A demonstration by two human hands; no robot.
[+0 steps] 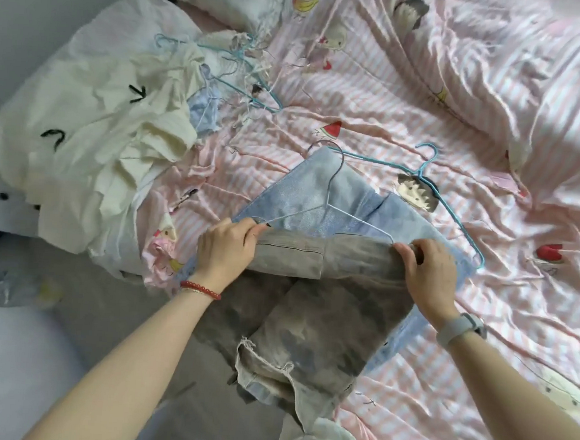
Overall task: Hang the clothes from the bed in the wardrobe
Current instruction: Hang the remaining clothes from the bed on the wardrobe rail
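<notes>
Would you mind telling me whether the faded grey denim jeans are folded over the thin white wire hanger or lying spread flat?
Folded: the grey denim jeans drape over the white wire hanger's bottom bar, both hands, left and right, gripping the fold.

You're looking through one wide-angle head camera, tilted steeply down and forward over the bed (375, 105), close in above it. Your forearms reach in from the bottom corners, the floor (110, 310) shows at lower left, and the bed's lines bow toward the edges.

Pink striped bedsheet (376, 98) — rumpled, cartoon-printed; grey floor (110, 310) beside it.
</notes>
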